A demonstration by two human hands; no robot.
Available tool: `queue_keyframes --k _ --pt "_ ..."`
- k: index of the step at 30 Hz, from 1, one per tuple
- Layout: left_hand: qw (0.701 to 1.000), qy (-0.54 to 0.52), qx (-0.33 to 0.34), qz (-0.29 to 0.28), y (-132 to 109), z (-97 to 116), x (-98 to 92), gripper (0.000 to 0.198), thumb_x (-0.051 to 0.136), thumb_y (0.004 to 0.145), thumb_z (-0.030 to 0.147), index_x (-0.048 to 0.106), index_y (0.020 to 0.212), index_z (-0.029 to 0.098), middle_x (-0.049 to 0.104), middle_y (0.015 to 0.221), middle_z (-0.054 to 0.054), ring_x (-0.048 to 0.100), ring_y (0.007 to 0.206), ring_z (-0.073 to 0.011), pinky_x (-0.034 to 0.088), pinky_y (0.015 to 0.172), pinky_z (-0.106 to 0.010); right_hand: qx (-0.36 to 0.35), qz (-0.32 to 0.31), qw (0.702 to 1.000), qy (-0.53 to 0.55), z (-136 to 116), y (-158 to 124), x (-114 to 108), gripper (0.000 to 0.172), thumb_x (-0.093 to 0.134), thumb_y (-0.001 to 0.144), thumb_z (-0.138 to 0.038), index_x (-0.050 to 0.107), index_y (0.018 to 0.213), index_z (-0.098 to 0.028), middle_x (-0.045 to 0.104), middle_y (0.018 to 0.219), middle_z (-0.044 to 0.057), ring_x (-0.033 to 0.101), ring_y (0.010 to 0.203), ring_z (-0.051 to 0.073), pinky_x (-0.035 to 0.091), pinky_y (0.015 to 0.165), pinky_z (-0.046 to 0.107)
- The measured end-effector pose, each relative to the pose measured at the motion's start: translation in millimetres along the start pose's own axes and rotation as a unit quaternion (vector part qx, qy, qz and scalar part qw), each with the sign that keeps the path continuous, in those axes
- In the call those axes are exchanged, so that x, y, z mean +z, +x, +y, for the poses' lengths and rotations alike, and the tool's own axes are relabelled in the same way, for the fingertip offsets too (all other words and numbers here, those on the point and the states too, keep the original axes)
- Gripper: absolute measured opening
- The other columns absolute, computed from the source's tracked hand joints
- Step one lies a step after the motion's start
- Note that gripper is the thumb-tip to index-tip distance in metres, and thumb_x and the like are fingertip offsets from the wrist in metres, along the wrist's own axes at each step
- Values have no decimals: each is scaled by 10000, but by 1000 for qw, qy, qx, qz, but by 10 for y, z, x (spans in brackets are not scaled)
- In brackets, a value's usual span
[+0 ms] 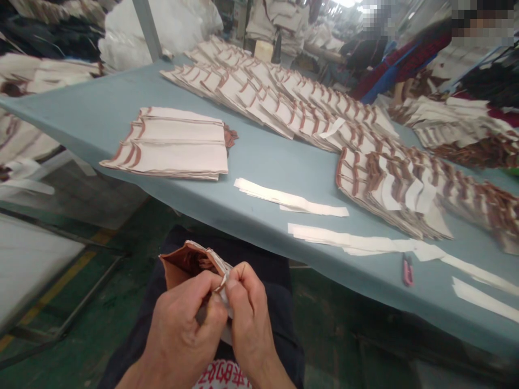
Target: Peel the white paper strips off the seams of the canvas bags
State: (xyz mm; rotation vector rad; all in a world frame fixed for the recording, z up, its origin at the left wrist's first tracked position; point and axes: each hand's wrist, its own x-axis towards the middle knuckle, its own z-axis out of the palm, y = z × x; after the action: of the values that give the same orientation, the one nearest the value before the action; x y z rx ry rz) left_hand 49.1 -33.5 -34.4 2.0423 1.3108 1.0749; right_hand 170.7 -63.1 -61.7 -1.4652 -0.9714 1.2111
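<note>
Over my lap I hold a folded fabric piece (178, 270), brown inside with a pale, brown-trimmed edge. My left hand (188, 319) pinches that edge between thumb and fingers. Right beside it, my right hand (245, 300) grips the same edge, so the two hands almost touch. The lower part of the piece is hidden behind my hands. On the table in front lies a flat stack of cream fabric pieces (182, 143) with brown edging.
The blue-green table (194, 202) slopes across the view. Paper strips (292, 200) and pink thread snips (407, 271) lie along its near edge. Overlapping rows of cream and brown fabric pieces (279, 105) cover its far side. A metal post (146, 29) rises at the back.
</note>
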Motion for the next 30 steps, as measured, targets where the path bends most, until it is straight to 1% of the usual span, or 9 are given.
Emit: queue_keyframes --k 3,8,14,16,19,21,24,27,30 --pt "999 36 20 12 43 1 45 344 446 936 122 617 654 221 608 531 67 567 405 -78 424 455 -170 31 26 999 16 32 3 75 306 523 1016 -491 510 805 -270 586 758 -14 561 747 205 448 656 314" --pt "1000 14 26 1 71 -73 66 324 435 913 118 548 631 231 559 542 65 530 433 -91 417 463 -184 49 63 996 28 44 59 152 295 497 986 -510 617 906 -253 673 845 13 618 811 223 478 757 345" --pt "989 -109 -18 -98 181 -166 -178 335 438 937 157 638 678 226 600 601 72 539 492 -98 440 463 -157 67 -71 995 9 72 218 -70 271 568 974 -438 708 1051 -219 630 738 -29 532 635 168 395 588 285" --pt "983 -136 -22 -123 267 -188 -303 321 468 944 165 653 689 228 622 622 76 532 507 -96 418 463 -160 17 -59 997 -45 16 270 -228 255 579 1019 -438 710 1012 -219 648 731 -22 579 650 176 430 609 294" --pt "978 -142 -3 -153 416 -194 -495 317 478 967 168 649 709 236 655 667 79 558 551 -97 423 491 -161 -140 -26 984 -111 -225 318 -446 197 611 1058 -382 726 1051 -222 786 944 41 743 888 220 566 833 339" --pt "974 -127 20 -187 500 -165 -610 324 463 974 163 670 739 245 679 708 77 619 612 -103 476 551 -154 -248 -53 957 -139 -470 335 -528 208 682 1027 -332 727 1201 -227 828 1180 76 776 1124 245 577 1022 365" --pt "969 -79 65 -224 578 -86 -738 316 468 969 152 730 834 265 754 821 83 718 745 -104 544 697 -140 -366 -144 905 -163 -826 385 -530 474 801 978 -377 656 1403 -225 793 1404 110 736 1326 261 540 1157 373" --pt "970 -53 89 -221 605 -17 -812 306 475 959 129 733 891 279 776 847 106 722 752 -82 526 725 -120 -409 -219 863 -197 -1004 500 -464 510 827 960 -447 667 1393 -230 828 1269 85 778 1187 254 508 1195 416" --pt "966 -63 93 -232 603 4 -848 326 461 952 100 730 907 278 779 833 109 725 733 -71 512 706 -116 -394 -255 852 -232 -1000 615 -424 271 821 946 -453 729 1097 -248 769 855 -31 736 806 188 508 1110 417"
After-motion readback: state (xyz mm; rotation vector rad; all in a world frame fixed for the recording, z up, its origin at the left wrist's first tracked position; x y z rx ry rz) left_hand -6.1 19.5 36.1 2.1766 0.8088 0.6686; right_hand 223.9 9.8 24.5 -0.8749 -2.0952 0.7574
